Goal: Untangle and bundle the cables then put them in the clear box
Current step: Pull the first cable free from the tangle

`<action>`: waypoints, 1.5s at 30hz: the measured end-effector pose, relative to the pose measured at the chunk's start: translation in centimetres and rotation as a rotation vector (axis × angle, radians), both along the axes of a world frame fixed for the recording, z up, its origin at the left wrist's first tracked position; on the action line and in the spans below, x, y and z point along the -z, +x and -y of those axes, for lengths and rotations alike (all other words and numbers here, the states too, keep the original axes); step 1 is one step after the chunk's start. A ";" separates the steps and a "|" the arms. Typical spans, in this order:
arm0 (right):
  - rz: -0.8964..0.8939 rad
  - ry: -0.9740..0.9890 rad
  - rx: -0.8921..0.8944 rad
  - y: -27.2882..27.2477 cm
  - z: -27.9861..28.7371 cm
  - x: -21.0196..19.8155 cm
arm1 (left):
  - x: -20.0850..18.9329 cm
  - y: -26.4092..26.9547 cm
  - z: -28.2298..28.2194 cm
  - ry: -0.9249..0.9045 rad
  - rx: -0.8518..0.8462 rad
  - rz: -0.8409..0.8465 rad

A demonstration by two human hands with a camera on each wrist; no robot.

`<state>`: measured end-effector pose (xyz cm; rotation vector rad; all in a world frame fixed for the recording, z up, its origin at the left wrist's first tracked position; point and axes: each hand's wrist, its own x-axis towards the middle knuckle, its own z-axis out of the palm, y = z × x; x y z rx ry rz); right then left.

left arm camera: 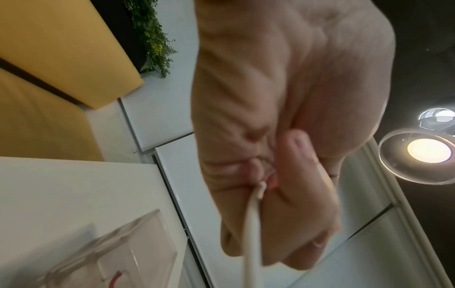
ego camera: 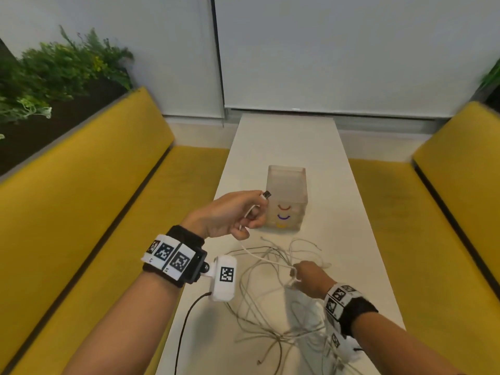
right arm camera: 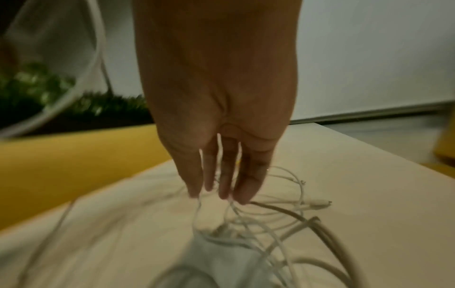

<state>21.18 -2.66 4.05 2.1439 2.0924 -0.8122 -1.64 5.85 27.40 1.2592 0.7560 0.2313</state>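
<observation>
A tangle of thin white cables [ego camera: 270, 299] lies spread on the white table [ego camera: 292, 142], in front of the clear box [ego camera: 287, 190], which has coloured curved marks on its near wall. My left hand [ego camera: 259, 205] is raised beside the box and grips one white cable [left arm camera: 249, 233] near its end, with the USB plug [ego camera: 266, 195] poking out above the fingers. That cable runs down to the tangle. My right hand [ego camera: 296, 274] reaches down into the pile, its straight fingers [right arm camera: 226, 175] touching the cables [right arm camera: 246, 220] with strands passing between them.
Yellow benches run along both sides of the narrow table, on the left [ego camera: 89, 212] and on the right [ego camera: 433, 212]. Green plants [ego camera: 54, 69] stand behind the left bench. A white wall closes the far end. A ceiling lamp [left arm camera: 428, 150] shows in the left wrist view.
</observation>
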 end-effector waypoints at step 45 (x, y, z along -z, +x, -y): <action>-0.961 0.179 0.330 4.3 5.4 -11.6 | -9.4 -0.1 1.1 0.491 -0.845 0.734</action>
